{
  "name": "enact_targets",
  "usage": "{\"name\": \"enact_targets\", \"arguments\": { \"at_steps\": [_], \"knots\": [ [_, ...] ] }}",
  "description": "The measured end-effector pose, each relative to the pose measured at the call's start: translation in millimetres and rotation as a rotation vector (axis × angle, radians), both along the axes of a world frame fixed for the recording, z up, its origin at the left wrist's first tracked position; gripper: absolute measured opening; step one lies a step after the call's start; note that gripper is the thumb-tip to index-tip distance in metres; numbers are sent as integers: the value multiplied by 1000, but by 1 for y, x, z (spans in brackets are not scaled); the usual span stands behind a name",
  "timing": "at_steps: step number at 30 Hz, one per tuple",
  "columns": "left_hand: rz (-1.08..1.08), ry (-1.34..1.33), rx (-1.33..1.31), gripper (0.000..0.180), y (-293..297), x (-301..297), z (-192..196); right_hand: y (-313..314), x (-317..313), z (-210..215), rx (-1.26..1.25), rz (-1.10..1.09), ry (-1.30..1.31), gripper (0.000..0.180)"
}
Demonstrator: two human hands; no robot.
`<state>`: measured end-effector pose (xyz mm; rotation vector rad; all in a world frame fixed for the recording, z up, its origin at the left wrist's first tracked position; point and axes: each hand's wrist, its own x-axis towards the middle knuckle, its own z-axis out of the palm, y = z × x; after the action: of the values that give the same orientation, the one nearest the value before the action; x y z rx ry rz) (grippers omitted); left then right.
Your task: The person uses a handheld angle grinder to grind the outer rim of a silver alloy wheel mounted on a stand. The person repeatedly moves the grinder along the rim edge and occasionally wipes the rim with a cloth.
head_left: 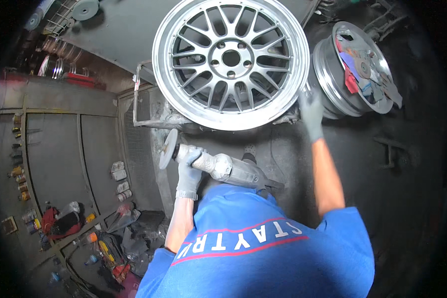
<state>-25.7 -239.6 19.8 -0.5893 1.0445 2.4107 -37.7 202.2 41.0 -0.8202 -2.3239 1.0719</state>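
A large silver multi-spoke wheel rim (231,37) stands upright in front of me at the top of the view. My left hand (187,174), in a grey glove, is closed around the neck of a dusty angle grinder (233,171). Its round disc (169,149) points up and left, below the rim and apart from it. The grinder body lies across the front of my blue shirt. My right hand (311,111), also gloved and blurred, reaches up to the lower right edge of the rim; its fingers are smeared.
At right, a second wheel rim (333,74) carries coloured cloths and discs (362,69). A metal frame (136,94) stands left of the large rim. Bottles and cans line the left wall. Bags and loose items (64,218) lie lower left. A cord (278,161) hangs behind the grinder.
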Motion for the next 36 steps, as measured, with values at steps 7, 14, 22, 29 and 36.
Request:
{"name": "enact_targets", "arguments": {
  "at_steps": [7,14,22,29,36],
  "knots": [
    [141,55,-80,23,1,40,19,84,-146,31,331,55,61,60],
    [142,46,-84,27,-25,56,7,64,-136,18,208,48,-12,56],
    [5,13,-78,27,-40,29,6,-8,-63,-58,1,-280,109,47],
    [-200,34,-85,20,-56,12,2,-148,99,-79,-618,371,-185,43],
    [-413,47,25,17,-12,-6,0,-243,247,-62,-907,422,-358,67]
  ]
}}
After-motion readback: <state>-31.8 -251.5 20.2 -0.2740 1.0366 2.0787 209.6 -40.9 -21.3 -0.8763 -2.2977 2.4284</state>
